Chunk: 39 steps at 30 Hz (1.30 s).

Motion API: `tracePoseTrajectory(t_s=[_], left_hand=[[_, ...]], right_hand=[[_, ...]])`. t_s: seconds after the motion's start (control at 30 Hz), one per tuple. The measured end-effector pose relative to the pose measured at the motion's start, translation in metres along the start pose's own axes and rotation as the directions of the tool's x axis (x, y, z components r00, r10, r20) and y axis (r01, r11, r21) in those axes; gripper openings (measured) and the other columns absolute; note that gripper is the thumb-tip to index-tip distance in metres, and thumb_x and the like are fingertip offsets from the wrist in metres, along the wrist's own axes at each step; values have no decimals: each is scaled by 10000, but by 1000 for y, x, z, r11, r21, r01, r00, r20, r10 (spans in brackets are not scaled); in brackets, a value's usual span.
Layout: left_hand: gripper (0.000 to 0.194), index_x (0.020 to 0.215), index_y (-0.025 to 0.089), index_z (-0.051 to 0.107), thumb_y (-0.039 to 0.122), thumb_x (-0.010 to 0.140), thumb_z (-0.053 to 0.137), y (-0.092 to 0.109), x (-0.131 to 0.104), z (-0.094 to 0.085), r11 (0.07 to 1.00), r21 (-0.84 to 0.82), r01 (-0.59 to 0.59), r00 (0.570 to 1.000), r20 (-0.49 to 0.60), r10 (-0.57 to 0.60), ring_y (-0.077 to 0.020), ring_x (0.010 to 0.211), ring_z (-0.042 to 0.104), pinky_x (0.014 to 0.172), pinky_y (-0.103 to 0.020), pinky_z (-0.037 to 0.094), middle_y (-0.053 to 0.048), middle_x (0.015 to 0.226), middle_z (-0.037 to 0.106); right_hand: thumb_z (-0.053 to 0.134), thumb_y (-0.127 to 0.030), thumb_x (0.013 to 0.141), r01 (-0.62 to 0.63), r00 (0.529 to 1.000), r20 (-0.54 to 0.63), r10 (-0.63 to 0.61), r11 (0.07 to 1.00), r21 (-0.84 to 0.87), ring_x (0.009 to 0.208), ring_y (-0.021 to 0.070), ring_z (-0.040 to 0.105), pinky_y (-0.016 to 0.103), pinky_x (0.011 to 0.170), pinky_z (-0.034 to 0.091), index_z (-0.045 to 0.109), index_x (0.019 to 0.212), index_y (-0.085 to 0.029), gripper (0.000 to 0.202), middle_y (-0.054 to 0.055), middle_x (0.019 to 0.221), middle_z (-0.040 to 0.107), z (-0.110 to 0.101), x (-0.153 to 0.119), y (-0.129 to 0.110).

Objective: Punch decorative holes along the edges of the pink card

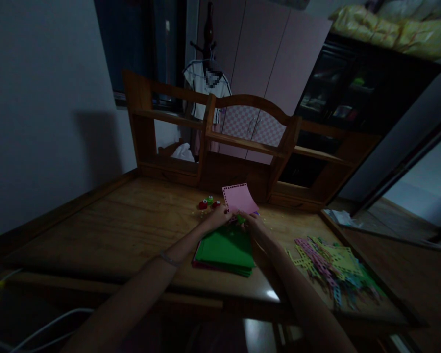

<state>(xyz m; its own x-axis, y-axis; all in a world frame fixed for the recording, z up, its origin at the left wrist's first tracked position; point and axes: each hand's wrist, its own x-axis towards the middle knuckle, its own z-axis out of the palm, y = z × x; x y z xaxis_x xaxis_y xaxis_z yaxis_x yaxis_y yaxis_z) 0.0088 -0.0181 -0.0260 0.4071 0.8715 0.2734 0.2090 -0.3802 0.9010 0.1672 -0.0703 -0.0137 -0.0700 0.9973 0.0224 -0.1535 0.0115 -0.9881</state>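
A pink sheet (240,198) with rows of punched holes along its left and top edges is held up above the desk. My left hand (219,216) is closed on its lower left corner. My right hand (254,224) is closed at the sheet's lower edge, around a small green paper punch (240,218), partly hidden by the fingers. Beneath both hands lies a stack of green sheets (226,250), with some red-pink sheets showing under it. Just beyond my left hand stand small red punches (203,204) and a green one (210,200), with eye-like dots on top.
Small paper bits lie scattered around the hands. To the right is a heap of colourful punched paper strips (327,262). A wooden shelf unit (242,142) rises along the desk's back edge. A white cable (40,323) hangs at the lower left.
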Motion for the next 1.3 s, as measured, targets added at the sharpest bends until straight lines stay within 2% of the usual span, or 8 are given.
tracePoseTrajectory(t_s=[0.27, 0.5, 0.7, 0.93, 1.03, 1.2, 1.3], left_hand=[[406, 623, 127, 591, 496, 779, 523, 21, -6, -6, 998, -56, 22, 996, -88, -27, -116, 461, 455, 456, -212, 330, 13, 488, 519], [399, 624, 142, 598, 493, 794, 517, 18, -5, -7, 996, -82, 35, 987, -152, -47, -121, 443, 468, 446, -215, 318, 4, 476, 535], [494, 492, 170, 478, 546, 812, 458, 16, -6, -6, 997, -69, 41, 988, -145, -50, -106, 370, 411, 427, -219, 293, 21, 381, 442], [447, 519, 165, 499, 519, 792, 497, 16, -3, -5, 997, -70, 13, 988, -151, -23, -98, 381, 401, 443, -214, 312, 39, 379, 430], [413, 540, 161, 528, 489, 790, 513, 17, -4, -6, 998, -56, -8, 985, -173, -2, -109, 405, 426, 453, -216, 325, 35, 385, 445], [373, 600, 149, 578, 454, 803, 505, 15, -3, -7, 999, -36, -32, 984, -174, 26, -117, 437, 455, 478, -219, 341, 27, 422, 483], [326, 644, 147, 590, 429, 794, 524, 13, -2, -7, 997, -38, -66, 979, -198, 57, -121, 487, 490, 514, -219, 366, 19, 484, 532]], right_hand=[[691, -492, 708, 33, 998, 48, -32, 999, -23, 454, 112, 471, 247, 420, 350, 630, 731, -182, 317, 26, 669, 610, -2, 5, 3], [628, -551, 752, -16, 997, 71, 14, 999, 28, 430, 102, 459, 233, 419, 359, 631, 747, -165, 385, 25, 629, 605, -6, 7, 3], [599, -573, 763, -33, 998, 56, 29, 997, 65, 413, 111, 445, 238, 418, 368, 631, 714, -159, 418, 8, 515, 554, -6, 8, 1], [587, -583, 777, -20, 999, 40, 17, 997, 75, 404, 103, 425, 242, 420, 327, 609, 652, -169, 433, 3, 486, 528, -2, 3, -7], [593, -586, 776, -8, 1000, 12, 7, 995, 98, 428, 108, 445, 246, 432, 321, 603, 652, -178, 427, 5, 504, 538, -4, 2, -9], [609, -598, 757, -56, 996, -67, 66, 989, 135, 434, 110, 443, 246, 432, 327, 586, 633, -186, 431, 8, 524, 547, -11, 8, -5], [603, -593, 766, -46, 996, -66, 56, 989, 142, 448, 108, 451, 240, 443, 337, 597, 650, -184, 425, 10, 548, 562, -11, 9, -5]])
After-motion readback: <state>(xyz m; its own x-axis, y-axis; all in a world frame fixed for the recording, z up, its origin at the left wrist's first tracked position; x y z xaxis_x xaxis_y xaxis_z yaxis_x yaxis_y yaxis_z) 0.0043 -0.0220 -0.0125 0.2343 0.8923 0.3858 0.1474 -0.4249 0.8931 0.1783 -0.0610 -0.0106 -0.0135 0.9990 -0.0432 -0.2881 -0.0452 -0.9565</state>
